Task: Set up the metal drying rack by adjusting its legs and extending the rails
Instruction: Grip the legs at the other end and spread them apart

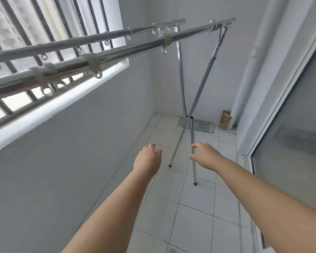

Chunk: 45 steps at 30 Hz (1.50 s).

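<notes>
The metal drying rack stands on the tiled floor. Its two long rails point(117, 50) run from the near left to the far end and carry several white clips. At the far end two crossed legs point(190, 114) meet at a bracket point(189, 123) and end in black feet. My left hand point(150, 157) reaches forward, fingers apart, holding nothing, left of the left leg. My right hand point(204, 154) is stretched out with fingers curled apart, right beside the nearer leg point(194, 168); it does not grip it.
A grey wall point(62, 161) with a barred window point(44, 24) runs along the left. A glass sliding door point(290, 134) lines the right. A floor drain point(204, 126) and a small brown object point(225, 118) sit in the far corner.
</notes>
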Tool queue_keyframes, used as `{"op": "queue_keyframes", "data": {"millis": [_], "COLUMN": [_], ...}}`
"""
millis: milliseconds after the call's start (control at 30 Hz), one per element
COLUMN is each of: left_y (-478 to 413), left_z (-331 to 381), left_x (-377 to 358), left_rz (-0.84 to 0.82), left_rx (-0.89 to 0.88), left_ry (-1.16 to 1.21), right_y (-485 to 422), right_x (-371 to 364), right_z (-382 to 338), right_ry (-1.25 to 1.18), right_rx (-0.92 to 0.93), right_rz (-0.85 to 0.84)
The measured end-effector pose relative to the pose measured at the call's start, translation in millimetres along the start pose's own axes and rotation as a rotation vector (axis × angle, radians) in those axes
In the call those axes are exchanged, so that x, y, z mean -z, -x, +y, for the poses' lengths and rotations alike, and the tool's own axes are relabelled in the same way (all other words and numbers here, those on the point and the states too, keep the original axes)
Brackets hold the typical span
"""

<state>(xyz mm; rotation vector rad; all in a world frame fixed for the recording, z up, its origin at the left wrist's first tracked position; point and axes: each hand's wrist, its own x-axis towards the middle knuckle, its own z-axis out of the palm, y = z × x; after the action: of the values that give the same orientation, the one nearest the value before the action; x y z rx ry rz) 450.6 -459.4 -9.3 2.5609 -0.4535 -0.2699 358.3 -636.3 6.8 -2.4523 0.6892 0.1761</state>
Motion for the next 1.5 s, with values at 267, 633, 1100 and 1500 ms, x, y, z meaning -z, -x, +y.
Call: {"op": "queue_keyframes", "data": {"millis": [267,633,1100,1500], "left_y": [-126,-247,-414,-481], "left_z": [65,145,212,224], "left_x": [-32,-71,-98,-86], "left_rz": [-0.040,-0.106,0.053,0.145], "left_rx": [-0.102,-0.088,0.246,0.245], "left_ry": [0.023,0.077,0.267,0.408], "right_y": [-89,-197,-392,-452], "right_x": [59,120,177,157], "right_z": [29,67,90,82], "right_ry": [-0.065,-0.185,-0.409,-0.340], "right_rx": [-0.113,-0.130,0.078,0.100], "right_rz": [0.093,0.144,-0.002,-0.021]}}
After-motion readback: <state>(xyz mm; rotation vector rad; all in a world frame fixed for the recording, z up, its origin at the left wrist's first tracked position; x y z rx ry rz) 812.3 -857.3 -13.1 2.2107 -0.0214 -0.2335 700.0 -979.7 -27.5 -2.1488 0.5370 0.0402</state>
